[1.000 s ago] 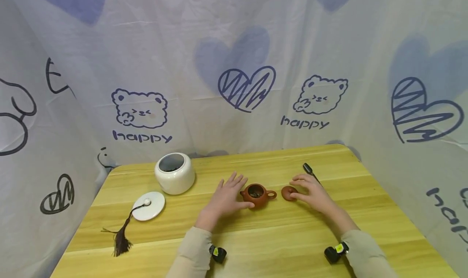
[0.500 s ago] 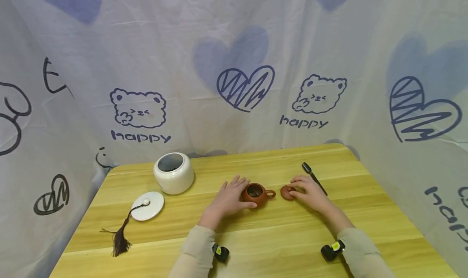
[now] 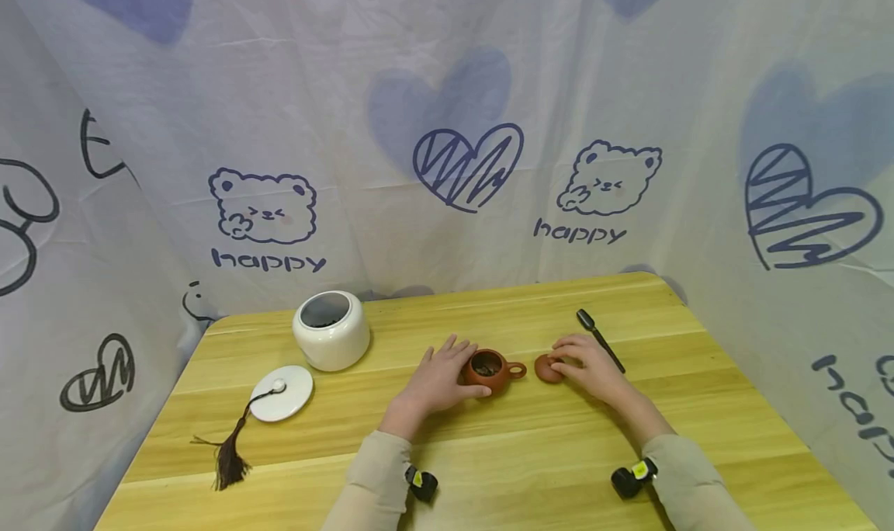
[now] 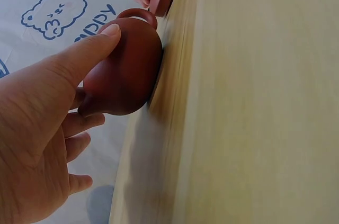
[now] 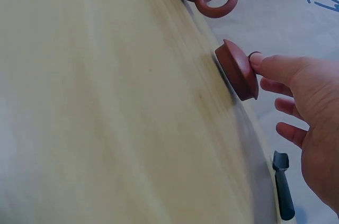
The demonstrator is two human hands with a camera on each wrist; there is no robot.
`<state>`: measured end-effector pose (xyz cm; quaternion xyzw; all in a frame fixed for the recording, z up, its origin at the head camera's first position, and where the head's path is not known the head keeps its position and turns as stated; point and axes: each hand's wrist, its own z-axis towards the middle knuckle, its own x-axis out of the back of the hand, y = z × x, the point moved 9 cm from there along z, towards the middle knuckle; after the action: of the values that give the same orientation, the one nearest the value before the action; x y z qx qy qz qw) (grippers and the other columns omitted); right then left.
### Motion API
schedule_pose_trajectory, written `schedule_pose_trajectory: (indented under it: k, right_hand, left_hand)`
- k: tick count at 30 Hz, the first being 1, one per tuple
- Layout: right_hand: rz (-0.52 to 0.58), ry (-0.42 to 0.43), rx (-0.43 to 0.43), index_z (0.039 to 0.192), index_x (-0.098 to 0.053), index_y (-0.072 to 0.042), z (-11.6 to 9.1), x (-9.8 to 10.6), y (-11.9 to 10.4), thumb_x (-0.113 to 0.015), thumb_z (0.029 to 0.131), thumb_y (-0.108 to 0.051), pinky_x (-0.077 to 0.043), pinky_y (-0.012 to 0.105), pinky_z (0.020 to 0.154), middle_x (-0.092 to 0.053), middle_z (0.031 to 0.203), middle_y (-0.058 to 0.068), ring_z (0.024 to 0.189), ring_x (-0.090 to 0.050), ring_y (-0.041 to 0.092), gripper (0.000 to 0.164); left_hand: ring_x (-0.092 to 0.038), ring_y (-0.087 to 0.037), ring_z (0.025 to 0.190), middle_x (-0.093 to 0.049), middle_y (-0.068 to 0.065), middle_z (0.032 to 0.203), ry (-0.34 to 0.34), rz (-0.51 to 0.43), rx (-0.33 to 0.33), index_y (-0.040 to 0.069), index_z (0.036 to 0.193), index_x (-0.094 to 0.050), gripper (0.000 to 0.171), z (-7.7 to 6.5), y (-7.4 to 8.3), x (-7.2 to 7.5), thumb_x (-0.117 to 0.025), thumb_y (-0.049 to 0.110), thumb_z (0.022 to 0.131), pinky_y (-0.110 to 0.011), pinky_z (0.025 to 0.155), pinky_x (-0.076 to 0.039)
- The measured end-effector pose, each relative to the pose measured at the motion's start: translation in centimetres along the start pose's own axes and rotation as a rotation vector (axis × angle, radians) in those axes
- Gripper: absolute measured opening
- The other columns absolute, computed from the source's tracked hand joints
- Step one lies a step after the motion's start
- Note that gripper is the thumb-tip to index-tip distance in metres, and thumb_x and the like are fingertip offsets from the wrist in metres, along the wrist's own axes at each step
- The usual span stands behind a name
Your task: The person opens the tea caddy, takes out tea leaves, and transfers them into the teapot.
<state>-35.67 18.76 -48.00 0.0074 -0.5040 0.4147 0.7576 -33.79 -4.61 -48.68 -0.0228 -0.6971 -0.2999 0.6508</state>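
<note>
A small reddish-brown clay teapot (image 3: pixel 489 382) stands uncovered on the wooden table, dark leaves visible inside and its ring handle pointing right. My left hand (image 3: pixel 436 380) holds it from the spout side; in the left wrist view the thumb (image 4: pixel 100 41) lies on the pot's upper body, with the index finger behind the spout. Just right of the handle is the matching teapot lid (image 3: pixel 547 369). My right hand (image 3: pixel 590 368) pinches the lid's knob between thumb and fingers. In the right wrist view the lid (image 5: pixel 238 70) sits close over the tabletop, its other fingers hanging loose.
A white ceramic jar (image 3: pixel 333 341) with dark contents stands at the back left. In front of it lies its white lid (image 3: pixel 289 399) with a dark tassel (image 3: pixel 230 461). A black tea scoop (image 3: pixel 599 338) lies behind my right hand. Printed cloth walls surround the table.
My left hand has shifted slightly right and come onto the teapot. My right thumb and fingers have closed in on the lid's knob. The jar and scoop stay in place.
</note>
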Motion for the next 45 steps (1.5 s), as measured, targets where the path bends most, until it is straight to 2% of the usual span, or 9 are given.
schedule_pose_trajectory:
  k: [10, 14, 23, 35, 45]
  right_hand:
    - [0.026, 0.056, 0.100, 0.092, -0.076, -0.011, 0.9, 1.2, -2.6, -0.079, 0.077, -0.008, -0.048, 0.047, 0.090, -0.070, 0.104, 0.008, 0.102, -0.061, 0.028, 0.016]
    - [0.040, 0.049, 0.110, 0.093, -0.076, -0.010, 1.4, 1.4, -3.6, -0.079, 0.077, -0.007, -0.048, 0.045, 0.089, -0.070, 0.105, 0.008, 0.103, -0.061, 0.026, 0.016]
    - [0.035, 0.014, 0.074, 0.097, -0.076, -0.014, 2.7, 1.6, -5.0, -0.076, 0.081, -0.012, -0.048, 0.044, 0.095, -0.069, 0.111, 0.005, 0.110, -0.059, 0.024, 0.016]
    - [0.113, 0.030, 0.112, 0.098, -0.076, -0.013, 4.1, 0.3, -6.6, -0.077, 0.081, -0.012, -0.046, 0.047, 0.097, -0.069, 0.111, 0.005, 0.111, -0.058, 0.026, 0.017]
    - [0.172, 0.029, 0.121, 0.098, -0.076, -0.010, 4.8, -0.9, -7.9, -0.076, 0.082, -0.011, -0.047, 0.048, 0.097, -0.070, 0.109, 0.010, 0.110, -0.059, 0.027, 0.016]
  left_hand:
    - [-0.013, -0.029, 0.153, -0.029, -0.009, 0.161, 0.013, 0.047, 0.004, 0.020, 0.153, -0.033, 0.085, -0.2, 0.0, 0.1, -0.058, 0.066, 0.086, -0.062, 0.119, -0.017]
    - [-0.012, -0.028, 0.153, -0.026, -0.009, 0.162, 0.001, 0.047, 0.016, 0.021, 0.154, -0.030, 0.085, -0.3, -0.1, 0.0, -0.056, 0.066, 0.087, -0.061, 0.119, -0.017]
    - [-0.010, -0.027, 0.154, -0.024, -0.009, 0.162, -0.002, 0.000, 0.058, 0.022, 0.155, -0.029, 0.087, -0.5, -0.3, -0.2, -0.056, 0.068, 0.086, -0.061, 0.120, -0.016]
    - [-0.014, -0.028, 0.153, -0.030, -0.009, 0.160, 0.036, 0.012, 0.088, 0.024, 0.152, -0.035, 0.083, -0.5, -0.2, -0.4, -0.056, 0.069, 0.085, -0.063, 0.118, -0.019]
    - [-0.011, -0.029, 0.153, -0.027, -0.009, 0.161, 0.025, 0.018, 0.102, 0.024, 0.155, -0.028, 0.086, -0.7, -0.1, -0.9, -0.051, 0.070, 0.087, -0.065, 0.117, -0.018]
